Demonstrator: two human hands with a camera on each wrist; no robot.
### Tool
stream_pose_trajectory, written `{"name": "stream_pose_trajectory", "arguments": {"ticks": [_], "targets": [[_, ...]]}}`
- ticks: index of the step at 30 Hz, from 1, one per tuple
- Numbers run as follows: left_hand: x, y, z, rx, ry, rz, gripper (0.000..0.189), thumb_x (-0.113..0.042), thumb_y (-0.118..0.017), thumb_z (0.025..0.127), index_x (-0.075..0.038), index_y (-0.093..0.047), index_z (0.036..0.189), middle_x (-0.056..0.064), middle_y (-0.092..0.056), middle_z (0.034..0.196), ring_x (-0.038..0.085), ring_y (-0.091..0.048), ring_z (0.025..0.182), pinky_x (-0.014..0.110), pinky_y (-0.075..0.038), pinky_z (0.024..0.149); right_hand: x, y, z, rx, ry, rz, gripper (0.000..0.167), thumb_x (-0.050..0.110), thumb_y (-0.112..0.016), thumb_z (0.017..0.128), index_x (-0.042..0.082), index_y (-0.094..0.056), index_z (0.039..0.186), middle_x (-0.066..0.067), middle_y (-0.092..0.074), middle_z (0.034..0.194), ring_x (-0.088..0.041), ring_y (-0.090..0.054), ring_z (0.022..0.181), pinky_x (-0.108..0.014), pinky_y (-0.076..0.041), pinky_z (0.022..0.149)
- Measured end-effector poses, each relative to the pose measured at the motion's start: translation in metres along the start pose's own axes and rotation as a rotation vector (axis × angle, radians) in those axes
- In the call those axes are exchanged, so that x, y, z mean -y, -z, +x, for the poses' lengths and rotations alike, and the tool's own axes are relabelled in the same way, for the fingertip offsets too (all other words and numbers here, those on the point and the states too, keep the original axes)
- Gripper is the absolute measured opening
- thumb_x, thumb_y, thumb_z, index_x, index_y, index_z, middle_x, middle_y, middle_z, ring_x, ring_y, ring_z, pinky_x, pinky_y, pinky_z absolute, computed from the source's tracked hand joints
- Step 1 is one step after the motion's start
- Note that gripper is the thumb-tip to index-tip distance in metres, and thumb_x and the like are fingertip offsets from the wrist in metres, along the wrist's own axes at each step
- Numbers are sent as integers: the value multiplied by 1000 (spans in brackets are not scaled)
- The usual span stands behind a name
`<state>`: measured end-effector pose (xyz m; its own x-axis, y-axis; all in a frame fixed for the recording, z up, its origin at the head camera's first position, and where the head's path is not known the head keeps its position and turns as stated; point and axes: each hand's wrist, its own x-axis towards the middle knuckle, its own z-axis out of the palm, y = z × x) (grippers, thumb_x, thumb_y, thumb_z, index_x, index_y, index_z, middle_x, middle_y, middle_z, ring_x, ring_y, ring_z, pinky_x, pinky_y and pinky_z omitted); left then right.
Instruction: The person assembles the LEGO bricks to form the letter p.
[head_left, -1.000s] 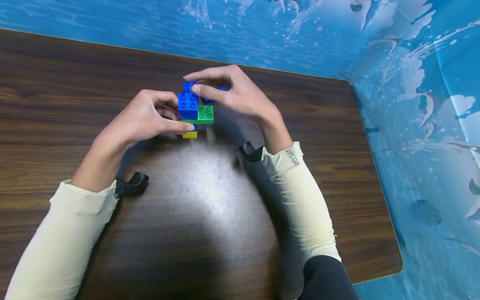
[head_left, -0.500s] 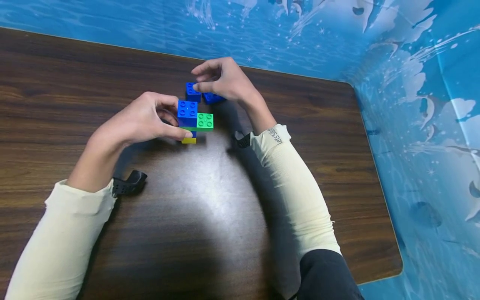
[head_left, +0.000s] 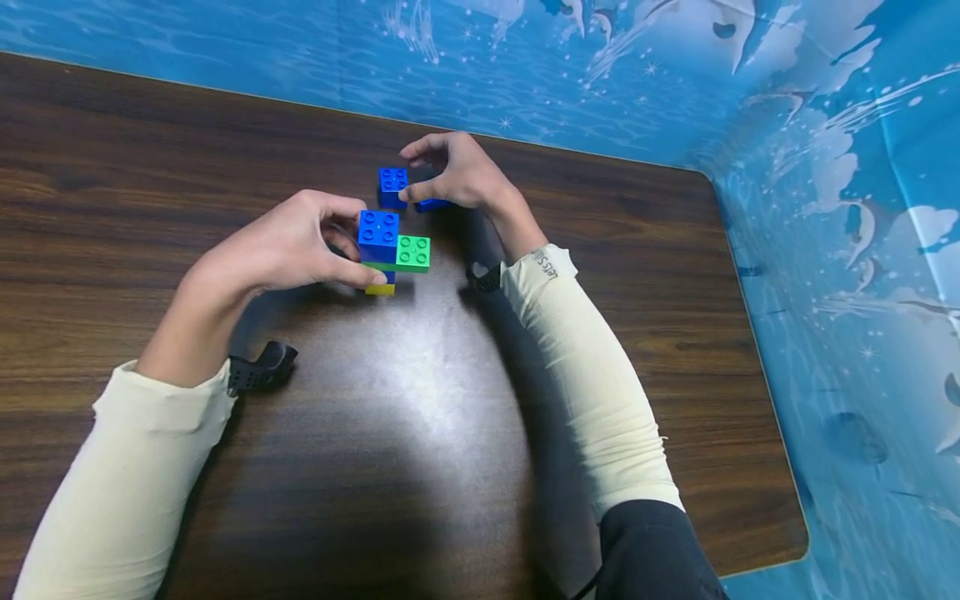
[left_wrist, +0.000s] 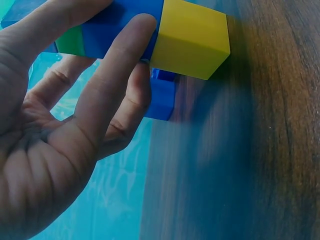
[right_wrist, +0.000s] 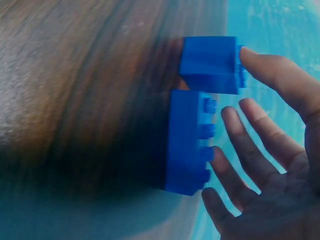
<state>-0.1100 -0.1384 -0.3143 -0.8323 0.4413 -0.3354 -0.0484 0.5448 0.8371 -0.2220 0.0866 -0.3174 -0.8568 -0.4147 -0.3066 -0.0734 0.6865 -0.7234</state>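
Note:
My left hand (head_left: 288,242) grips a stack of toy building bricks between thumb and fingers. From the top, the stack has a blue brick (head_left: 378,235), a longer green brick (head_left: 413,253) jutting right, another blue brick (left_wrist: 115,30) and a yellow brick (left_wrist: 192,37) at the bottom. Behind the stack, a square blue brick (head_left: 392,187) stands studs up on the table. My right hand (head_left: 468,173) hovers there with loosely bent, spread fingers, its thumb at that brick's studs. Below its fingers in the right wrist view lies a longer blue brick (right_wrist: 185,142), partly hidden in the head view.
The dark wood table (head_left: 637,350) has a rounded corner at the far right. A blue sea-print sheet (head_left: 525,75) rises along its back and right sides. Black straps (head_left: 262,367) sit at both wrists.
My right hand has shifted right relative to the square blue brick, so more of that brick shows. The stack, still in my left hand, appears slightly lower in view.

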Motion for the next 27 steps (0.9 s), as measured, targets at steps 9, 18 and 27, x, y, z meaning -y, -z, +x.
{"name": "stream_pose_trajectory", "arguments": {"ticks": [9, 18, 27], "targets": [[1, -1, 1, -3, -12, -1, 52, -19, -92, 87, -8, -68, 132, 13, -77, 119, 14, -74, 89, 28, -57, 71, -15, -7, 4, -29, 76, 81, 45, 12, -90, 88, 6, -74, 130, -10, -74, 132, -19, -68, 124, -26, -54, 105], [1, -1, 2, 0, -15, -9, 50, -17, -91, 87, -8, -69, 130, 13, -77, 116, 15, -74, 89, 29, -58, 71, -18, -8, 4, -72, 83, 101, 39, 13, -89, 90, 6, -76, 126, -11, -76, 128, -21, -70, 119, -27, -55, 99], [2, 0, 3, 5, -20, 5, 51, -19, -92, 87, -7, -68, 131, 13, -76, 117, 16, -73, 91, 28, -58, 71, -14, -3, -2, -100, 141, 159, 39, 13, -87, 91, 4, -75, 128, -13, -76, 126, -18, -71, 114, -27, -56, 98]]}}
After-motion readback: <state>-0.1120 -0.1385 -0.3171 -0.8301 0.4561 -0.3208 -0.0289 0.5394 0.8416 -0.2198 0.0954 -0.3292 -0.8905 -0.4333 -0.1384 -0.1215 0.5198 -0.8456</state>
